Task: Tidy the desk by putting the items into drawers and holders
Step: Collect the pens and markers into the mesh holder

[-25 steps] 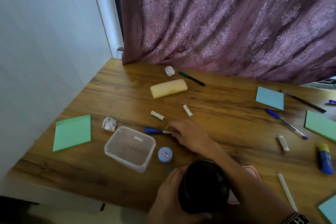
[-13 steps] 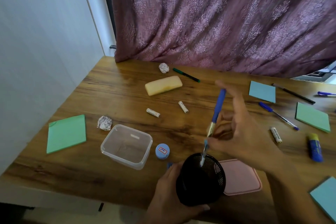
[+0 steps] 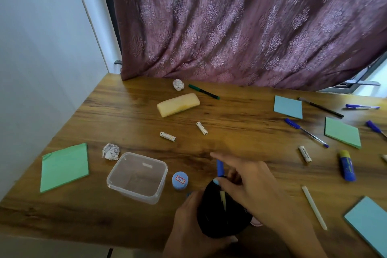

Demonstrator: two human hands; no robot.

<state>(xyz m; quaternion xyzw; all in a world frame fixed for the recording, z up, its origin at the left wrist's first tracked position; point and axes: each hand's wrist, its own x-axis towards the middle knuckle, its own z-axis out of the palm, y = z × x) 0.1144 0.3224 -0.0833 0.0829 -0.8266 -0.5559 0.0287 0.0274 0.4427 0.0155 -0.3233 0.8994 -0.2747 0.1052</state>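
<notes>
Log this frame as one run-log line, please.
step: pen into holder | left hand: grips black mesh holder | right hand: over holder, lowering blue pen | grip: unclear

Open wood runs across the desk's (image 3: 240,123) middle. Toward the left edge, the clear tub (image 3: 137,177) and blue cap (image 3: 180,180) crowd the black holder (image 3: 222,213); pens and notes clutter the right edge.
</notes>
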